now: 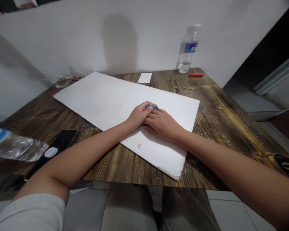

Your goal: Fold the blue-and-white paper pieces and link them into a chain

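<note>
A large white board lies across the wooden table. Both my hands meet near its middle. My left hand and my right hand press their fingers together on a small blue patterned folded piece, which peeks out between the fingertips. Most of that piece is hidden under my fingers, so its shape stays unclear.
An upright water bottle stands at the far edge, with a red pen and a small white paper square nearby. At the left lie a second bottle, a black phone, a red stick and a white cord. Crumbs litter the right side.
</note>
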Available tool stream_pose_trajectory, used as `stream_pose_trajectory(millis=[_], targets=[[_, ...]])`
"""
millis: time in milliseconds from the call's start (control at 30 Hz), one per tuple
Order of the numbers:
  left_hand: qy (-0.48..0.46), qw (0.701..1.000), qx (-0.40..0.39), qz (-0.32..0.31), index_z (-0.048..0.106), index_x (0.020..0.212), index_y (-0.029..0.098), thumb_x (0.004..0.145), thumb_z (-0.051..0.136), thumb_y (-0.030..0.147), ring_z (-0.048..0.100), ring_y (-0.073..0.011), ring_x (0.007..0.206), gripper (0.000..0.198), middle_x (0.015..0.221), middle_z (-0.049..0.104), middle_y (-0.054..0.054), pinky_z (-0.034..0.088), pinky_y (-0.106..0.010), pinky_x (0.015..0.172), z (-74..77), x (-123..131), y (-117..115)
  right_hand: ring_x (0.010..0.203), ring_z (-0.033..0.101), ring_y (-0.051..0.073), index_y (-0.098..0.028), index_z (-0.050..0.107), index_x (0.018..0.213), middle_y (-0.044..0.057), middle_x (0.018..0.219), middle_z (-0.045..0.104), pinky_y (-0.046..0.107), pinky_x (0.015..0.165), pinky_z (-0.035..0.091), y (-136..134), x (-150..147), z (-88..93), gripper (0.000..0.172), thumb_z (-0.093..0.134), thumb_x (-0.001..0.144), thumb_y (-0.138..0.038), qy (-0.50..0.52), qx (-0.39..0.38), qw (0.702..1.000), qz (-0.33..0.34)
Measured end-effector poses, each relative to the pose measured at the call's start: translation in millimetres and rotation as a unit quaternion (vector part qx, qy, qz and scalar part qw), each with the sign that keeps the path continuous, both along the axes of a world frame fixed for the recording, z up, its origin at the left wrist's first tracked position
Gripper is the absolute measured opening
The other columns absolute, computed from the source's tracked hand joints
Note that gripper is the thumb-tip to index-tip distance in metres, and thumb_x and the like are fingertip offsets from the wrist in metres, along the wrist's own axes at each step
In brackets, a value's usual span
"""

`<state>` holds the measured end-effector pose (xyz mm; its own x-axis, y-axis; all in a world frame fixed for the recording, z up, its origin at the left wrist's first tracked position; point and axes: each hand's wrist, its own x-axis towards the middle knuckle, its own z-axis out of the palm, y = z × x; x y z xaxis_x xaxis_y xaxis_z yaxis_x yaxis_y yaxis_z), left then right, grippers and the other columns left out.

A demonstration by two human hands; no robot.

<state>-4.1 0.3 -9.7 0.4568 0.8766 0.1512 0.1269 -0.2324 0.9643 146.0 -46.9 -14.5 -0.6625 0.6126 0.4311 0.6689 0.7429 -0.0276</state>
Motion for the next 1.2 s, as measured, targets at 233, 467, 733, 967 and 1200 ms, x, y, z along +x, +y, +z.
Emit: stream_pose_trajectory(millis=[233, 467, 733, 967, 1200], targets=[[-0.011, 1.000, -0.012, 0.002, 0.062, 0.093, 0.020, 0.089, 0.055, 0.032, 0.057, -0.0128, 0.083, 0.015, 0.087, 0.064, -0.001, 0.045, -0.027, 0.079, 0.5, 0.1, -0.9, 0.106, 0.057, 0.025, -0.019, 0.069, 0.099, 0.008, 0.108, 0.072, 0.037, 0.083, 0.036, -0.3, -0.5, 1.3, 0.021, 0.051, 0.094, -0.027, -0.010, 0.002, 1.000, -0.003], [-0.024, 0.999, -0.022, 0.009, 0.062, 0.090, 0.019, 0.088, 0.057, 0.030, 0.056, -0.0116, 0.080, 0.012, 0.084, 0.063, -0.001, 0.044, -0.025, 0.076, 2.7, 1.3, -2.5, 0.103, 0.057, 0.023, -0.020, 0.069, 0.096, 0.006, 0.105, 0.072, 0.036, 0.081, 0.033, -0.4, -0.4, 1.4, 0.022, 0.049, 0.096, -0.028, 0.000, 0.002, 1.000, -0.005], [-0.065, 0.997, -0.039, 0.029, 0.063, 0.090, 0.018, 0.086, 0.060, 0.029, 0.056, -0.0105, 0.076, 0.011, 0.081, 0.063, 0.000, 0.045, -0.023, 0.074, 1.0, 1.8, -1.4, 0.095, 0.059, 0.022, -0.018, 0.069, 0.094, 0.005, 0.098, 0.073, 0.036, 0.077, 0.031, -1.6, -0.5, 4.4, 0.026, 0.045, 0.098, -0.027, 0.002, -0.008, 1.000, -0.025], [-0.109, 0.990, -0.069, 0.051, 0.064, 0.092, 0.018, 0.086, 0.062, 0.027, 0.059, -0.0099, 0.074, 0.011, 0.083, 0.066, -0.001, 0.046, -0.023, 0.070, -1.9, 0.7, 1.8, 0.089, 0.060, 0.020, -0.018, 0.069, 0.095, 0.006, 0.095, 0.074, 0.035, 0.073, 0.029, -2.8, 0.3, 9.2, 0.026, 0.043, 0.096, -0.023, 0.018, -0.032, 0.998, -0.046], [-0.147, 0.982, -0.108, 0.057, 0.062, 0.087, 0.017, 0.087, 0.060, 0.023, 0.058, -0.0077, 0.067, 0.007, 0.076, 0.064, 0.000, 0.048, -0.021, 0.067, 0.8, 2.5, 0.2, 0.082, 0.061, 0.019, -0.018, 0.068, 0.093, 0.007, 0.092, 0.074, 0.033, 0.069, 0.028, -0.4, 1.7, 6.1, 0.025, 0.044, 0.097, -0.025, 0.067, -0.033, 0.994, -0.084]])
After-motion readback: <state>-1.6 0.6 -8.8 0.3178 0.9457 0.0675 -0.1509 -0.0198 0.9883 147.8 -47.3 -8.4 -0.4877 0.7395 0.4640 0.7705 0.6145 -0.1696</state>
